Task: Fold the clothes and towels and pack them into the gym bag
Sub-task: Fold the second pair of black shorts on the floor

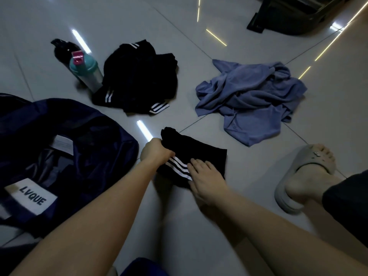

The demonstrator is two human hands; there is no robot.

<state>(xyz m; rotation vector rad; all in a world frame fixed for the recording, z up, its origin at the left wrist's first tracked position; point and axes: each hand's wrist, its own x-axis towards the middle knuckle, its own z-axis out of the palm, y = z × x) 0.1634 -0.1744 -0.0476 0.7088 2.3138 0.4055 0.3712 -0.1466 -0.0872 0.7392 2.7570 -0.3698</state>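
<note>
The black striped shorts [207, 154] lie part-folded on the floor beside the gym bag [89, 120], the left hand [154, 151] with fingers clamped on one edge and the right hand [203, 176] pressing flat, fingers straight, so lifting that palm early could let the fold spring open.

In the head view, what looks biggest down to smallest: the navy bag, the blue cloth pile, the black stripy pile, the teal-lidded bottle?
1. navy bag (nearest the camera, which helps)
2. blue cloth pile
3. black stripy pile, not far behind
4. teal-lidded bottle
</note>
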